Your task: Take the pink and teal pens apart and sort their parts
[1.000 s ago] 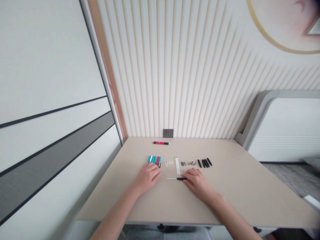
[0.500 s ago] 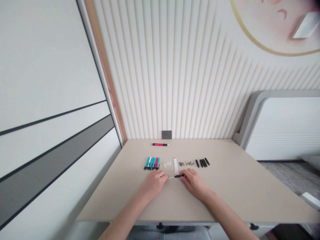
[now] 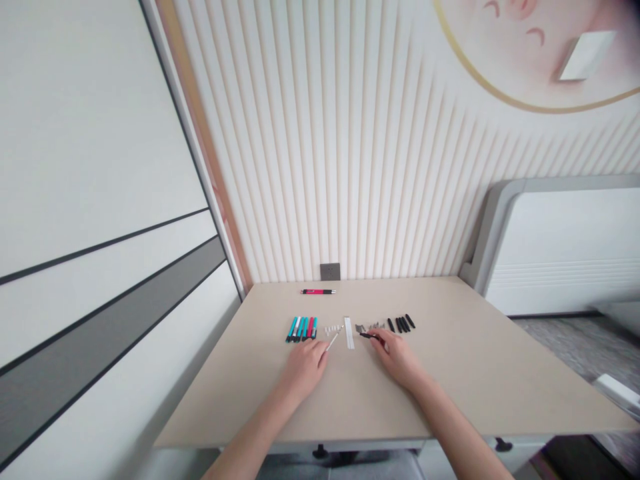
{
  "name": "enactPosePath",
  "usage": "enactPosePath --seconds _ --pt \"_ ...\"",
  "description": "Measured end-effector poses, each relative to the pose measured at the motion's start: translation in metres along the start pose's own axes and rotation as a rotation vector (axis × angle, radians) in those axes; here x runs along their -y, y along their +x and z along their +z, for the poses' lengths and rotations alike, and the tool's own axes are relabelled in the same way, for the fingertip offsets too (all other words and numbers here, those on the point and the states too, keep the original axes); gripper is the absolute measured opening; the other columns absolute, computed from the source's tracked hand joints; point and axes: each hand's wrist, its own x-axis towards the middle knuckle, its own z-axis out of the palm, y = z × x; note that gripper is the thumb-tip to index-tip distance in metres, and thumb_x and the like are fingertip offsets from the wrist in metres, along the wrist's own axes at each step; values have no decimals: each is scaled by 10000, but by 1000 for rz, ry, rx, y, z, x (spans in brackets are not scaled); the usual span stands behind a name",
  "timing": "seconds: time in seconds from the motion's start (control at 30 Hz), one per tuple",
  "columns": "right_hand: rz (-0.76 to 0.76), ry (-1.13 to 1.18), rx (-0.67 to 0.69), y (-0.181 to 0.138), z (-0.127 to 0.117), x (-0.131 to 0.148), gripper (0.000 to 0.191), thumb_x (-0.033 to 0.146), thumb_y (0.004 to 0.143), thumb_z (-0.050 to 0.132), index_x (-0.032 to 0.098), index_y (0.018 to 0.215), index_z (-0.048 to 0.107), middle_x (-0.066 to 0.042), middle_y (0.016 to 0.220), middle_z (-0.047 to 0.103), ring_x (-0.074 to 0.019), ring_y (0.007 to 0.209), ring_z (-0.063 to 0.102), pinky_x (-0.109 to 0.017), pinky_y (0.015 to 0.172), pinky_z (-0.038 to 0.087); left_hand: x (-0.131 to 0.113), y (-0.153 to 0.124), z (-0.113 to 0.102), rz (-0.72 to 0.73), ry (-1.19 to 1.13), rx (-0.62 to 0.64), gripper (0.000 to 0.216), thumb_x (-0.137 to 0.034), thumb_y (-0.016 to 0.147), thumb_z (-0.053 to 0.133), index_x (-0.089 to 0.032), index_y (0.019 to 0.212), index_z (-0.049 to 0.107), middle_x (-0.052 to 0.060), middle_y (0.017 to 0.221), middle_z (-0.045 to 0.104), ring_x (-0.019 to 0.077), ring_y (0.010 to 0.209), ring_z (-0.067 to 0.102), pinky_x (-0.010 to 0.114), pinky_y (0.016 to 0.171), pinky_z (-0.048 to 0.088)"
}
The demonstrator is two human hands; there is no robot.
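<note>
Pinched in my left hand (image 3: 304, 365) is a thin white pen refill (image 3: 335, 339), its far end tilted up and to the right. My right hand (image 3: 397, 353) grips a short black pen part (image 3: 367, 335) whose tip points left. The two pieces are apart. Between the hands lie several white refills (image 3: 349, 335) side by side. Beyond my left fingers sit teal, red and white pen barrels (image 3: 302, 328) in a row, with small white pieces (image 3: 331, 329) beside them. Small grey pieces (image 3: 360, 328), perhaps springs, and several black pen parts (image 3: 403, 324) lie around my right hand.
A red and black pen (image 3: 318, 292) lies near the back of the beige table (image 3: 240, 393). Behind it, the ribbed wall carries a dark socket (image 3: 330, 271). A white cabinet (image 3: 100, 320) stands on the left, and a grey-white headboard (image 3: 560, 247) on the right.
The white refill and the black part, formerly meeting end to end, are now separated. My right hand has moved slightly away and up. The view has shifted a little to the right.
</note>
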Motion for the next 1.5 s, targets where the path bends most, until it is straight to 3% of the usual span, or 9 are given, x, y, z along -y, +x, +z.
enactPosePath --seconds 0.17,0.43,0.6,0.83,1.03,1.13,1.23,1.4,1.5 --pt "-2 -7 30 -2 -3 7 294 319 931 435 195 1073 659 -78 963 705 -214 837 641 -322 772 472 -15 17 6 11 3 20 254 -118 876 467 -207 980 681 63 884 699 215 848 652 306 761 481" --pt "-21 -10 36 -2 -4 11 266 252 920 448 200 1057 670 -81 999 707 -220 915 642 -333 831 473 -32 39 15 -15 79 -25 229 -87 857 464 -171 890 674 95 849 701 248 839 656 356 768 503" --pt "-50 -83 65 -2 -5 11 201 216 869 524 210 974 695 -59 934 702 -218 912 620 -341 849 460 -25 35 20 -17 -37 -157 253 -116 899 467 -186 1045 660 87 943 707 234 901 656 373 829 515" --pt "-54 -110 52 -4 -5 13 162 218 858 562 232 950 695 -45 968 691 -218 954 589 -351 893 429 -20 26 25 -9 -303 -254 233 -200 945 463 -216 1060 665 61 989 704 205 925 658 350 835 534" --pt "-22 -127 55 -5 -2 11 151 252 872 550 226 857 698 -41 927 680 -219 942 585 -351 883 428 -22 25 26 -48 -461 -251 244 -183 949 440 -201 1041 666 70 999 710 202 943 661 361 862 528" --pt "-36 -118 26 -4 0 10 163 309 876 563 234 908 703 -50 957 677 -227 969 587 -364 906 425 -23 25 26 -59 -515 -240 239 -196 940 451 -196 1031 673 80 998 714 212 938 660 366 855 526" --pt "-47 -8 -65 -1 5 8 263 395 915 508 221 963 699 -78 984 685 -236 965 600 -364 877 451 -27 24 26 -54 -594 -192 223 -215 932 473 -192 998 685 77 970 719 205 885 665 337 810 532" --pt "72 250 -159 5 22 7 469 546 942 392 187 1009 687 -100 923 710 -249 866 642 -331 699 494 -33 22 25 13 -612 -65 206 -216 928 490 -205 979 689 42 872 713 174 796 657 278 746 513" --pt "83 319 -180 7 27 10 504 573 938 390 173 991 691 -98 879 714 -249 857 648 -337 735 496 -35 22 25 25 -587 -25 201 -200 917 497 -204 994 683 45 877 714 180 806 659 275 746 508"
